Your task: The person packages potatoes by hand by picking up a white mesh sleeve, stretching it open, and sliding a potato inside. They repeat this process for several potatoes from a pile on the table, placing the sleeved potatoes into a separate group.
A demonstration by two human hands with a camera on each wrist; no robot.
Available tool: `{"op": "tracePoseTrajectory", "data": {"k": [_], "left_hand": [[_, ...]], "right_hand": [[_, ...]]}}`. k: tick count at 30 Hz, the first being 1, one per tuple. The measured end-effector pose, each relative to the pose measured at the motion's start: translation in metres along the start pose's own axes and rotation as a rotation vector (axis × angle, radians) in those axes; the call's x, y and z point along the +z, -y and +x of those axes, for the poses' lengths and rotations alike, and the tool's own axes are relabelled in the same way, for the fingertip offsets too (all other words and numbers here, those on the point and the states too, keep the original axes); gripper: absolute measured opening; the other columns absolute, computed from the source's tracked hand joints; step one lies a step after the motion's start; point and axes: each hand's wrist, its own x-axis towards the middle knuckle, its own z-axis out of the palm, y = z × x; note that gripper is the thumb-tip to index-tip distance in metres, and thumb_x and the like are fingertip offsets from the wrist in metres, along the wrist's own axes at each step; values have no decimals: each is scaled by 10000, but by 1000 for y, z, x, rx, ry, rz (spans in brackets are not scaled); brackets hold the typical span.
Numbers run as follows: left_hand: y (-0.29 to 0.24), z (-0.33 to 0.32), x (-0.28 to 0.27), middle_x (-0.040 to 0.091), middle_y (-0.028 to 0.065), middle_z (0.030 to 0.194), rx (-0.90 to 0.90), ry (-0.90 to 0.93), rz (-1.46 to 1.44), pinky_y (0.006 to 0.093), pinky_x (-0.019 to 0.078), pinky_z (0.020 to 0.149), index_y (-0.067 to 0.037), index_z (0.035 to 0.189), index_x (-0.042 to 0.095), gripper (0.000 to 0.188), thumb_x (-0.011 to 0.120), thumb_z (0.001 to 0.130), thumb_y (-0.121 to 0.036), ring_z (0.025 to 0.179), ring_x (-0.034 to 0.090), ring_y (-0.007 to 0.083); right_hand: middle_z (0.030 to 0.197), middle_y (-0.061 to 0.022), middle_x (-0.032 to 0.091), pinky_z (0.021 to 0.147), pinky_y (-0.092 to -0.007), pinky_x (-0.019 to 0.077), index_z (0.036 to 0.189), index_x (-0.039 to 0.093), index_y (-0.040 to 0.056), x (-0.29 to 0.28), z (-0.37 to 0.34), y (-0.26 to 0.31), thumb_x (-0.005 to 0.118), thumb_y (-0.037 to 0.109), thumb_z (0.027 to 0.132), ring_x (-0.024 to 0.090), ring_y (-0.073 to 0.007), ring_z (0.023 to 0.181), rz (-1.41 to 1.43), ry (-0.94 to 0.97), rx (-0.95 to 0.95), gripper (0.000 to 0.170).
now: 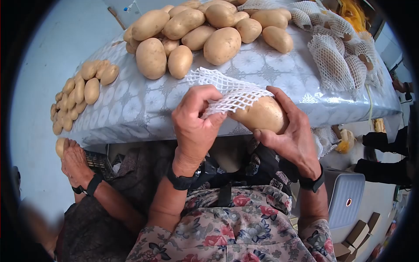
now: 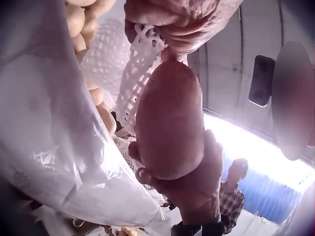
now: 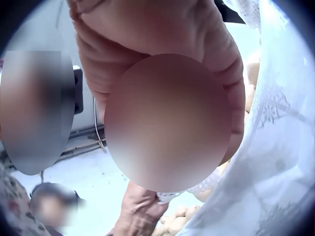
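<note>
Landmark: the held potato (image 1: 265,115), by the near edge of the tabletop (image 1: 286,76), long axis roughly between my hands. Left to right: my left hand (image 1: 194,120), beside it, pinches the foam net (image 1: 235,97) over its upper left part; my right hand (image 1: 297,137), nearer, grips its right end; netted potatoes (image 1: 334,63) lie beyond, rightward.

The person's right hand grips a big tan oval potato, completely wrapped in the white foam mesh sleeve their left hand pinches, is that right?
Not completely wrapped: the head view shows the sleeve over only part of the potato. The right hand does grip it, and the left hand pinches the sleeve.
</note>
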Motion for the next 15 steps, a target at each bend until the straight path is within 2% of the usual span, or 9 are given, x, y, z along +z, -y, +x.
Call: {"op": "tracePoseTrajectory", "data": {"k": [3, 4, 6, 9, 10, 13, 14, 15], "left_hand": [[-10, 0, 14, 599, 88, 950, 225, -8, 151, 330, 506, 686, -58, 894, 599, 267, 705, 663, 24, 804, 622, 249], [-11, -3, 17, 590, 86, 1027, 252, -19, 167, 355, 515, 710, -69, 910, 602, 289, 704, 660, 34, 870, 613, 275], [-12, -13, 25, 588, 92, 1027, 268, 25, 156, 351, 519, 719, -72, 927, 600, 304, 701, 664, 43, 872, 617, 276], [-14, -32, 45, 581, 111, 1050, 288, 127, 43, 336, 525, 733, -78, 967, 594, 321, 693, 690, 50, 877, 624, 273], [-13, -35, 47, 574, 122, 1075, 298, 171, 59, 336, 528, 725, -71, 1001, 583, 337, 695, 705, 43, 851, 627, 263], [-13, -27, 45, 567, 131, 1098, 266, 125, -17, 309, 526, 702, -55, 1034, 567, 352, 695, 719, 34, 800, 618, 227], [-8, -30, 41, 568, 136, 1100, 140, 126, -132, 279, 517, 681, -28, 1062, 548, 328, 685, 765, -6, 773, 601, 188], [-3, -30, 42, 572, 131, 1105, 15, 38, -311, 255, 505, 684, -4, 1052, 542, 249, 649, 843, -86, 773, 586, 148]], "right_hand": [[1100, -183, 598, 879, -314, 474, 1245, 444, -104, 8, 5, -2, 758, 228, 641, 592, -216, 1009, 5, -118, 12, 757], [1111, -178, 591, 877, -313, 476, 1250, 437, -98, 10, 8, -5, 746, 226, 660, 590, -212, 1013, 61, -170, 29, 741], [1133, -167, 577, 873, -310, 480, 1260, 423, -85, 13, 16, -10, 720, 222, 697, 585, -206, 1019, 176, -276, 58, 707], [1168, -142, 548, 865, -311, 485, 1308, 363, -50, 19, 25, -18, 664, 209, 760, 580, -194, 1020, 682, -326, 92, 677], [1185, -129, 526, 864, -326, 493, 1326, 316, -29, 19, 26, -21, 628, 172, 786, 584, -199, 1016, 818, -282, 104, 655], [1181, -96, 565, 847, -321, 506, 1291, 398, 7, 25, 27, -21, 513, 160, 877, 607, -179, 990, 1046, -278, 127, 456], [1180, -84, 568, 865, -332, 500, 1297, 402, 26, 22, 27, -24, 519, 194, 882, 605, -189, 1004, 1013, -244, 134, 462], [1176, -95, 556, 864, -332, 500, 1299, 384, 16, 20, 26, -21, 566, 200, 850, 599, -190, 1010, 986, -256, 132, 519]]}}
